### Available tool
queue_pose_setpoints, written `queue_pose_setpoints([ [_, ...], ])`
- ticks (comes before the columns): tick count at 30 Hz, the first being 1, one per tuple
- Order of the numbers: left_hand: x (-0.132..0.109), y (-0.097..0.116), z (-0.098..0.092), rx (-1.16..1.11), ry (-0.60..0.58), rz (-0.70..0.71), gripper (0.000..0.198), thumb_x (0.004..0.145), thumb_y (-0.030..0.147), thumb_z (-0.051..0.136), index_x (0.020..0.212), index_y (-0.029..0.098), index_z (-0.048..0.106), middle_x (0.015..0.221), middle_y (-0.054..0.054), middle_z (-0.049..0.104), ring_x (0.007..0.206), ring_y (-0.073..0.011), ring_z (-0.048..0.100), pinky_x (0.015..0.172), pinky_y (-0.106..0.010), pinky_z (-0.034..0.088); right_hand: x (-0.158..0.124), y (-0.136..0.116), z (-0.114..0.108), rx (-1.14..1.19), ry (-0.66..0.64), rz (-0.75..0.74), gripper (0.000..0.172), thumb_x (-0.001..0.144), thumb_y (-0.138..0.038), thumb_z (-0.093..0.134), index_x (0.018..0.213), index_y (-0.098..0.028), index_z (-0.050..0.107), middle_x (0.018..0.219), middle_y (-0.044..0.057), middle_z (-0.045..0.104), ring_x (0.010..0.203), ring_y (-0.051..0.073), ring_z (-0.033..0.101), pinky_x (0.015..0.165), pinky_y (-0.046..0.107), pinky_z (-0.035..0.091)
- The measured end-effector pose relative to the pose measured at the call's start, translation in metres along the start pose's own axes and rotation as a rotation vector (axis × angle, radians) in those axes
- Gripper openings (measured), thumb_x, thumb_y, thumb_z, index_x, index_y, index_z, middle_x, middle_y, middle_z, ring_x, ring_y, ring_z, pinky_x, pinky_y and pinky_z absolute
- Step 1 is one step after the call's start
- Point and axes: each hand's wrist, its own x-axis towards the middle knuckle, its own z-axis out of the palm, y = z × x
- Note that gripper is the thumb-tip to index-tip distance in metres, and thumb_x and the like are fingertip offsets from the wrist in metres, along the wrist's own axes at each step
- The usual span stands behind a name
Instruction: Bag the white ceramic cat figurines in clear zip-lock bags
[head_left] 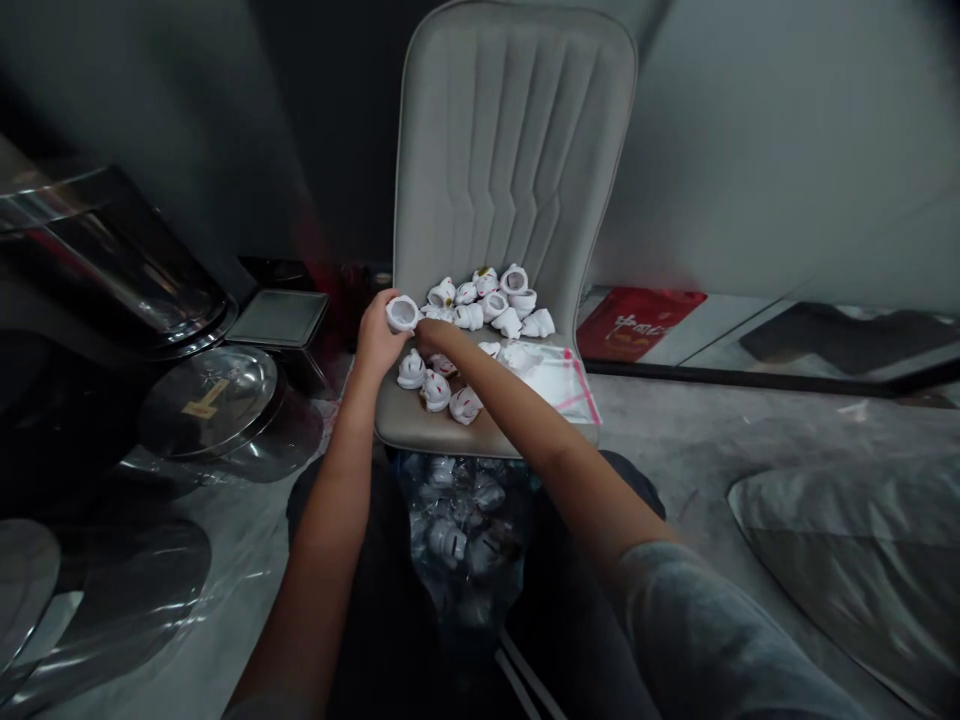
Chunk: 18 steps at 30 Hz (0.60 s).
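My left hand (381, 335) is closed around a hollow white figurine (403, 314), its round opening turned up towards me. Close beside it, my right hand (433, 338) is bent in over the chair seat, fingers mostly hidden from view; whether it grips anything cannot be seen. Behind the hands lies a group of similar white figurines (493, 305), some with red and gold marks, several showing their open ends. More figurines (436, 391) lie near the seat's front edge. A clear plastic bag with a pink-red edge (571, 388) lies flat at the seat's right.
The grey padded chair (517, 110) stands before me. Between my legs is a clear bag (469, 540) of white pieces. Metal tins (214, 395) stand on the left, with a large shiny container (112, 260) above. A red packet (637, 322) is at right.
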Motion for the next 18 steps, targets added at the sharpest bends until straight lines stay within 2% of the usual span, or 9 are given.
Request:
queue_pose_setpoints([
  [2, 0.000, 0.002, 0.000, -0.044, 0.009, 0.003, 0.070, 0.061, 0.005, 0.075, 0.126, 0.020, 0.052, 0.124, -0.010, 0.067, 0.117, -0.0267, 0.063, 0.105, -0.042, 0.048, -0.015, 0.008, -0.014, -0.022, -0.011, 0.012, 0.020, 0.071, -0.006, 0.071, 0.090, -0.012, 0.073, 0.097, 0.017, 0.076, 0.093, 0.028, 0.070, 0.084, 0.034, 0.054],
  [4, 0.001, 0.002, -0.001, -0.085, 0.031, 0.005, 0.078, 0.060, 0.007, 0.079, 0.131, 0.020, 0.048, 0.121, -0.010, 0.067, 0.114, -0.0255, 0.065, 0.104, -0.041, 0.049, -0.043, 0.023, -0.027, -0.014, 0.073, 0.007, 0.024, 0.079, -0.009, 0.063, 0.102, -0.012, 0.070, 0.104, 0.017, 0.073, 0.098, 0.026, 0.067, 0.088, 0.035, 0.052],
  [6, 0.002, 0.002, 0.000, -0.118, 0.036, 0.017, 0.083, 0.059, 0.009, 0.082, 0.132, 0.019, 0.047, 0.119, -0.009, 0.067, 0.111, -0.0249, 0.065, 0.104, -0.040, 0.049, -0.080, 0.043, -0.037, 0.088, 0.332, -0.011, 0.022, 0.084, -0.018, 0.062, 0.105, -0.014, 0.066, 0.103, 0.014, 0.070, 0.096, 0.025, 0.064, 0.088, 0.037, 0.050],
  [8, 0.001, 0.006, 0.005, -0.137, 0.014, 0.043, 0.080, 0.059, 0.011, 0.083, 0.131, 0.019, 0.049, 0.122, -0.010, 0.064, 0.114, -0.0255, 0.064, 0.102, -0.040, 0.051, -0.117, 0.059, -0.041, 0.251, 0.579, 0.046, 0.017, 0.088, -0.028, 0.060, 0.100, -0.017, 0.064, 0.095, 0.009, 0.066, 0.086, 0.022, 0.059, 0.082, 0.036, 0.050],
  [11, -0.009, 0.026, 0.019, -0.129, -0.044, 0.088, 0.075, 0.061, 0.016, 0.084, 0.129, 0.018, 0.052, 0.126, -0.012, 0.060, 0.120, -0.0277, 0.061, 0.098, -0.039, 0.054, -0.155, 0.064, -0.040, 0.470, 0.828, 0.149, 0.021, 0.092, -0.039, 0.058, 0.098, -0.021, 0.065, 0.091, 0.006, 0.061, 0.083, 0.021, 0.056, 0.075, 0.035, 0.052],
  [14, -0.033, 0.061, 0.035, -0.103, -0.121, 0.179, 0.073, 0.067, 0.020, 0.084, 0.132, 0.020, 0.051, 0.127, -0.011, 0.059, 0.121, -0.0275, 0.060, 0.100, -0.041, 0.053, -0.172, 0.048, -0.038, 0.546, 0.924, 0.117, 0.024, 0.097, -0.040, 0.054, 0.109, -0.025, 0.068, 0.104, 0.008, 0.059, 0.097, 0.023, 0.057, 0.081, 0.038, 0.054],
  [18, -0.067, 0.100, 0.048, -0.093, -0.239, 0.304, 0.059, 0.077, 0.018, 0.075, 0.132, 0.020, 0.053, 0.129, -0.011, 0.057, 0.125, -0.0254, 0.057, 0.108, -0.040, 0.049, -0.188, 0.032, -0.037, 0.498, 0.872, -0.011, 0.026, 0.100, -0.032, 0.050, 0.117, -0.030, 0.070, 0.125, 0.010, 0.055, 0.120, 0.027, 0.053, 0.105, 0.050, 0.047],
])
